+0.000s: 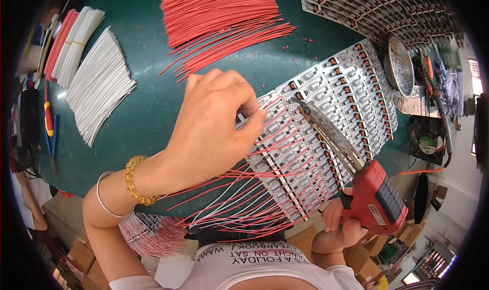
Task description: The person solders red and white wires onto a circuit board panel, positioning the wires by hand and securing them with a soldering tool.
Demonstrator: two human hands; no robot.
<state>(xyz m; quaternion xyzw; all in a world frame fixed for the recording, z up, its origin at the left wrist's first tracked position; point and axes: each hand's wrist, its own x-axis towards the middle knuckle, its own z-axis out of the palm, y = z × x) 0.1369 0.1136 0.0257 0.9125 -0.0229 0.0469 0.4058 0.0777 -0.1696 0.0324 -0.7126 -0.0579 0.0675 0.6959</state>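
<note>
At lower right, the right hand (340, 225) wraps the soldering gun (379, 198). At centre, the left hand (216, 119) pinches thumb to finger, seemingly on a red wire (273, 103), over the boards (351, 94) right of centre. Best hold that wire steady, fingertips clear of the tip (299, 103).

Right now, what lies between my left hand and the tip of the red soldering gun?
In the head view, part of the circuit boards, with thin red wires over it, lies between your left hand and the tip of the soldering gun.
</note>
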